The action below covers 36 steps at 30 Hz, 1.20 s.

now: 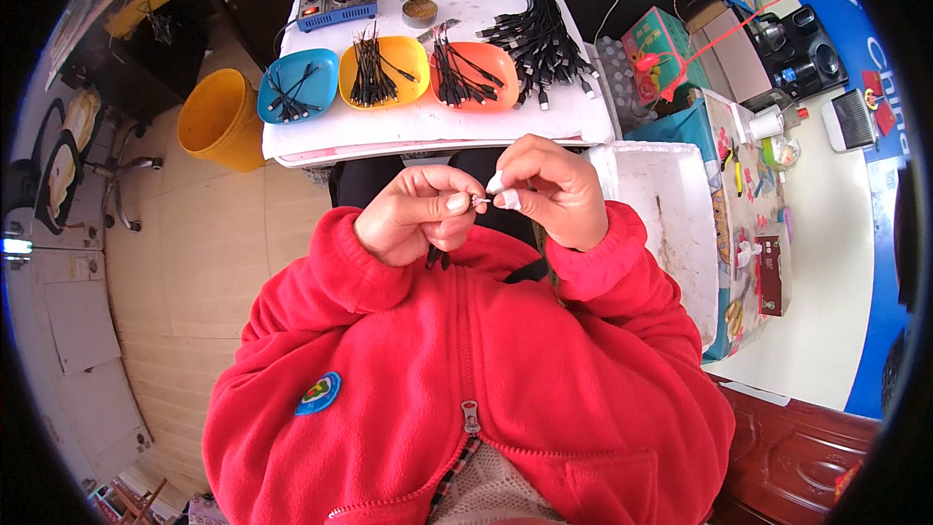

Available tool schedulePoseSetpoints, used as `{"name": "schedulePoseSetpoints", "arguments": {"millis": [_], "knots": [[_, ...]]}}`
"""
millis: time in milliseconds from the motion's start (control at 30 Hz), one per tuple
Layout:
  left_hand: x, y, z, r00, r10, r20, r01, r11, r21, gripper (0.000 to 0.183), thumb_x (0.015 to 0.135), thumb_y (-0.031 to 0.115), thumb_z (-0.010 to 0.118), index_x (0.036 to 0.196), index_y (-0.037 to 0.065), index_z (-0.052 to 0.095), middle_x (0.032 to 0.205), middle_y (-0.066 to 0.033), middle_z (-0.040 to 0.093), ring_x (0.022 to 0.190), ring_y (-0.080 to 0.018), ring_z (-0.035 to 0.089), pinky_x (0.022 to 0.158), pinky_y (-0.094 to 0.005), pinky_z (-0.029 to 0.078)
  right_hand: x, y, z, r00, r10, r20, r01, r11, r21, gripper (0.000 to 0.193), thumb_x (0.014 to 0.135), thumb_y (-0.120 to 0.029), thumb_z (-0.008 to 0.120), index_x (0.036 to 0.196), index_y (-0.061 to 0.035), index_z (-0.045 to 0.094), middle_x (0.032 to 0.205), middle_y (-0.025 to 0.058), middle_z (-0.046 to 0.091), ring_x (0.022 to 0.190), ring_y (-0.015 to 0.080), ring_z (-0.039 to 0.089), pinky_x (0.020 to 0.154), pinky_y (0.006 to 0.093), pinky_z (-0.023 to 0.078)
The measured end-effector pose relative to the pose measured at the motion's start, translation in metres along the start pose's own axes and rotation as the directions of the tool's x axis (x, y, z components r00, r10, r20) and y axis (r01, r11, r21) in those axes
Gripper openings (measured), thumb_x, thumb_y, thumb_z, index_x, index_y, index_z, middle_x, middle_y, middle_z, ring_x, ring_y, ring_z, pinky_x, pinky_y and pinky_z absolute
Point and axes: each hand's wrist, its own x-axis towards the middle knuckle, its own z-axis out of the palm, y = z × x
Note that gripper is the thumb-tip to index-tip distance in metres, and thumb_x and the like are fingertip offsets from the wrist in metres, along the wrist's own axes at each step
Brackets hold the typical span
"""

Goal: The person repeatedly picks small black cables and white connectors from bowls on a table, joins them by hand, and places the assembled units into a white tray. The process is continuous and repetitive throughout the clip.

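My left hand (425, 212) pinches a short black cable (437, 258) between thumb and fingers, and the cable's dark lower part hangs below the palm. Its thin stripped wire end (480, 201) shows between my two hands. White wrapping covers the thumb and a fingertip of my right hand (554, 192), which are closed on the tip of that wire. Both hands are above my lap, just short of the table (389, 139). On it stand a blue dish (268, 73), a yellow dish (416, 55) and a coral dish (506, 66), each with black cables.
A large bundle of black cables (535, 24) lies at the table's right. Behind the dishes are a blue box-shaped device (337, 10) with a knob and a round tin (420, 11). A yellow bucket (216, 122) stands left; a white foam box (661, 224) is right.
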Motion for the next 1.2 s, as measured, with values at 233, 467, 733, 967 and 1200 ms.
{"name": "schedulePoseSetpoints", "arguments": {"millis": [233, 467, 733, 967, 1200], "knots": [[0.002, -0.002, 0.004, 0.993, -0.105, 0.048, 0.111, 0.985, -0.129, 0.015, 0.094, 0.009, 0.056, 0.101, -0.002, 0.063, 0.066, 0.0, 0.047, 0.054, -0.0077, 0.03, 0.051, -0.0244, 0.027, 0.002, 0.0, 0.007, 0.973, -0.23, 0.022, 0.229, 0.949, -0.218, 0.012, 0.079, 0.004, 0.066, 0.089, -0.0015, 0.061, 0.084, 0.006, 0.059, 0.075, 0.0163, 0.058, 0.066, 0.0256, 0.046], [0.002, -0.005, 0.011, 0.988, 0.141, -0.066, -0.129, 0.979, 0.155, 0.015, 0.092, 0.011, 0.06, 0.098, -0.002, 0.065, 0.066, -0.0024, 0.052, 0.056, -0.0076, 0.038, 0.05, -0.023, 0.029, -0.009, 0.013, 0.035, 0.98, -0.036, -0.196, 0.079, 0.974, 0.214, 0.005, 0.088, -0.001, 0.059, 0.089, -0.0011, 0.054, 0.089, 0.0055, 0.052, 0.08, 0.011, 0.053, 0.068, 0.0231, 0.045], [-0.006, 0.003, 0.015, 0.929, 0.364, -0.067, -0.253, 0.757, 0.602, 0.01, 0.088, 0.005, 0.065, 0.096, -0.002, 0.069, 0.078, -0.0032, 0.063, 0.063, -0.0063, 0.052, 0.054, -0.0203, 0.043, -0.008, 0.011, 0.02, 0.978, -0.119, -0.171, 0.125, 0.992, 0.028, 0.012, 0.085, 0.001, 0.065, 0.095, -0.0001, 0.06, 0.095, 0.0074, 0.056, 0.077, 0.0115, 0.054, 0.068, 0.0232, 0.045], [-0.005, 0.009, 0.023, 0.874, 0.473, 0.108, -0.326, 0.407, 0.853, 0.01, 0.087, 0.002, 0.066, 0.095, -0.002, 0.068, 0.078, -0.0058, 0.064, 0.063, -0.0085, 0.056, 0.055, -0.0223, 0.046, -0.009, 0.007, 0.022, 0.978, -0.152, -0.14, 0.138, 0.985, -0.107, 0.008, 0.086, 0.001, 0.063, 0.092, -0.0005, 0.058, 0.09, 0.0042, 0.055, 0.07, 0.0093, 0.049, 0.065, 0.0216, 0.044], [-0.006, 0.014, 0.026, 0.822, 0.539, 0.185, -0.308, 0.146, 0.94, 0.013, 0.082, -0.001, 0.068, 0.095, 0.001, 0.069, 0.074, -0.0068, 0.065, 0.06, -0.0141, 0.058, 0.056, -0.0257, 0.048, -0.008, 0.008, 0.022, 0.985, 0.135, -0.107, -0.101, 0.956, 0.275, 0.012, 0.09, -0.008, 0.061, 0.096, 0.0011, 0.057, 0.096, 0.0063, 0.052, 0.081, 0.0109, 0.048, 0.074, 0.0242, 0.042]]}}
